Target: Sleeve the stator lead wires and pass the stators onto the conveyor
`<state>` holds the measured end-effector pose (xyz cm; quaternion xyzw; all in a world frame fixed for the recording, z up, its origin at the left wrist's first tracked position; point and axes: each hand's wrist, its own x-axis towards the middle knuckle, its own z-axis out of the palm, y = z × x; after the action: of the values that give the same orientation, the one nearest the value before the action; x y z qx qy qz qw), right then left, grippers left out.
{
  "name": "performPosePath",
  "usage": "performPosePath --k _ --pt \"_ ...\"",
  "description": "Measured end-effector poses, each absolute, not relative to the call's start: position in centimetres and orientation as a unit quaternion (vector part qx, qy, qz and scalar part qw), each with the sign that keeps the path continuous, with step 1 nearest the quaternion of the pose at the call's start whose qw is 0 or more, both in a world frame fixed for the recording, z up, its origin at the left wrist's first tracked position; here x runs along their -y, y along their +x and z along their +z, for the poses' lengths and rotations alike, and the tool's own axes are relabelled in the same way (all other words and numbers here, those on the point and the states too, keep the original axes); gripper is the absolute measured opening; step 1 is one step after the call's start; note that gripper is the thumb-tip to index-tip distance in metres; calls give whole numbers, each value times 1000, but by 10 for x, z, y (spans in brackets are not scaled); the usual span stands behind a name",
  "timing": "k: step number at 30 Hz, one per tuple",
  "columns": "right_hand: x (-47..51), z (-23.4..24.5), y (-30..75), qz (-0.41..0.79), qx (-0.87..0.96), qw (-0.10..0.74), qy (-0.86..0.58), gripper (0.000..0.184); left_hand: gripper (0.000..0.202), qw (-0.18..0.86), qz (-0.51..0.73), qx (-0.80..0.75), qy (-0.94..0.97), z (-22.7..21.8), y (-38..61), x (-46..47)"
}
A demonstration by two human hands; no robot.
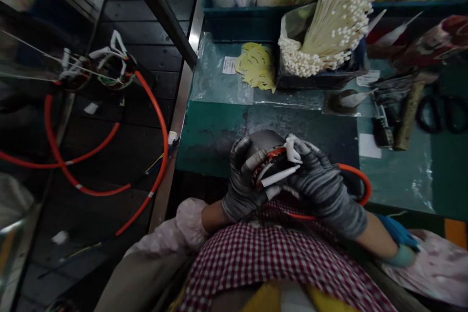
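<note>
Motor stator (268, 158) at near edge of green bench (215, 131), cradled between both gloved hands. Left hand (241, 180) wraps its side; right hand (321, 185) pinches white sleeving (280, 175). Likely heavy, rigid core; windings fragile, so grip the steel rim.

Two grey-gloved hands, the left hand (242, 180) and the right hand (321, 187), close around one copper-wound motor stator (272, 163). Beyond the grip stand one bundle of white cable ties (329, 29) and one pile of yellow paper strips (257, 66); one pair of black scissors (442, 112) lies far right.
</note>
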<state>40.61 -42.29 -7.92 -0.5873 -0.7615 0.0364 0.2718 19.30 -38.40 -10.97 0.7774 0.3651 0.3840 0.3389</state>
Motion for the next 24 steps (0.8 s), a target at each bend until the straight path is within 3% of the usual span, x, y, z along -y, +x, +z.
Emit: performPosePath --k 7,13,24 --pt "420 -85 451 195 735 325 -563 76 69 267 362 -348 822 -86 213 369" --pt "413 -100 464 166 785 350 -484 54 69 235 327 -311 861 -69 224 356" --pt "419 -89 447 183 741 304 -569 58 77 267 324 -302 856 -65 225 347"
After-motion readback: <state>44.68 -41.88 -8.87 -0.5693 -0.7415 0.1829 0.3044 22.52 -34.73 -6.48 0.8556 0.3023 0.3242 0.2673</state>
